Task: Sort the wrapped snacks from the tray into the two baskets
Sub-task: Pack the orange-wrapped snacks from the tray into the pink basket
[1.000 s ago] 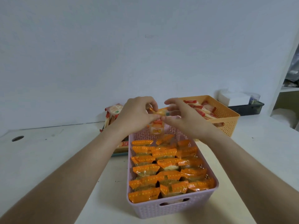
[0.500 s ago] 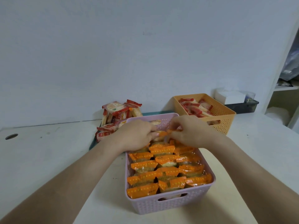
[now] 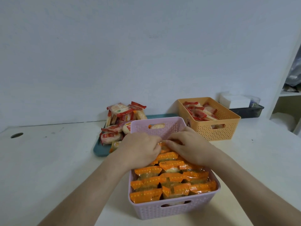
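A pink basket (image 3: 172, 209) stands in front of me, packed with rows of orange-wrapped snacks (image 3: 148, 170). My left hand (image 3: 140, 147) and my right hand (image 3: 190, 145) are down inside its far half, fingertips meeting on one orange-wrapped snack (image 3: 162, 143) that they press among the others. Behind, a teal tray (image 3: 99, 149) holds a heap of red-and-white wrapped snacks (image 3: 118, 118). An orange basket (image 3: 216, 132) at the back right holds several red-and-white snacks (image 3: 198, 111).
The white table (image 3: 48, 160) has a round cable hole (image 3: 16, 135) at the far left. A dark tray with a white box (image 3: 236, 101) sits behind the orange basket. A white shelf unit (image 3: 290, 95) stands at the right edge. The wall is close behind.
Both hands have come down from above the pink basket into its far end, carrying the orange-wrapped snack with them. The view has tilted, showing the tray's pile.
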The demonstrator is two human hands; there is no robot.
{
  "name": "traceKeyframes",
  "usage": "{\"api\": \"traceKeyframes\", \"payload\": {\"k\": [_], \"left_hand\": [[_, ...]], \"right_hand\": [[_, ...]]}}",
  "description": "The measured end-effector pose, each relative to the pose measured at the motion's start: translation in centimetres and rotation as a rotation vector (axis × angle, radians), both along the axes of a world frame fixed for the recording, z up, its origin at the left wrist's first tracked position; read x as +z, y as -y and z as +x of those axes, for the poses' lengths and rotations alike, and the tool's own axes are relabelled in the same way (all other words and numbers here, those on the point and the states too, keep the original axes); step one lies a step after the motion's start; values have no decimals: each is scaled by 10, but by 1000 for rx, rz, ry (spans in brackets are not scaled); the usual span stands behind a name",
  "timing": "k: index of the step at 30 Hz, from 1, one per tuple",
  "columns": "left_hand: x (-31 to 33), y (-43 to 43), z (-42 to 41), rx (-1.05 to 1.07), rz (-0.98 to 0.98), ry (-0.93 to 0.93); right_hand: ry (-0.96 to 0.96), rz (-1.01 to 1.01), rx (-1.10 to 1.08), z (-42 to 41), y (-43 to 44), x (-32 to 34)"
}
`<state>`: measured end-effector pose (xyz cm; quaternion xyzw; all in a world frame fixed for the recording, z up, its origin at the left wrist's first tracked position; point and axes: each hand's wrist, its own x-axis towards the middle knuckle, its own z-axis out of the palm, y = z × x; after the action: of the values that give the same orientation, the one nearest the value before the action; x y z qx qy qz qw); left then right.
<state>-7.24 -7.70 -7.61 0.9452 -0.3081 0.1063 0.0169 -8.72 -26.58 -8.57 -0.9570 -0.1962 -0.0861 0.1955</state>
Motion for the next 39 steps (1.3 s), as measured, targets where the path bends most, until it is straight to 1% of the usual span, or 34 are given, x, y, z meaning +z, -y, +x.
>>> {"api": "traceKeyframes", "payload": {"k": [2, 6, 11, 14, 17, 19, 21, 23, 26, 28, 30, 31, 32, 33, 35, 37, 39], "left_hand": [[-1, 1, -2, 5, 15, 0], [0, 3, -4, 2, 17, 6], [1, -3, -10, -4, -42, -51], [7, -6, -13, -2, -56, -127], [15, -9, -11, 17, -16, -259], [18, -11, -7, 19, -12, -272], [20, -15, -5, -5, -25, -222], [26, -23, 0, -32, -112, -155], [37, -40, 12, 21, -366, -55], [37, -57, 32, 145, -504, 37], [24, -82, 65, 361, -565, 89], [16, -93, 85, 457, -558, 60], [5, -103, 100, 525, -549, -24], [-4, -107, 115, 558, -524, -130], [-24, -108, 130, 550, -418, -307], [-42, -102, 140, 538, -302, -339], [-45, -99, 145, 553, -223, -273]], "right_hand": [[27, -30, -14, -2, -3, -1], [15, -52, -30, -2, -5, -1], [12, -122, -65, -11, -8, 2], [-8, -124, -39, -22, -9, 12], [19, -161, -28, -21, -13, 28], [42, -83, -23, -13, -19, 43], [39, 2, -1, 3, -29, 59], [15, 38, 5, 26, -39, 72], [-125, 66, -5, 60, -56, 86], [-235, -2, -25, 82, -67, 88], [-330, -132, -17, 104, -84, 81], [-378, -199, -1, 114, -91, 77], [-427, -274, 18, 122, -98, 69], [-457, -368, 31, 132, -105, 64], [-499, -548, 46, 150, -117, 52], [-530, -616, 28, 164, -122, 45], [-542, -633, -1, 170, -124, 46]]}}
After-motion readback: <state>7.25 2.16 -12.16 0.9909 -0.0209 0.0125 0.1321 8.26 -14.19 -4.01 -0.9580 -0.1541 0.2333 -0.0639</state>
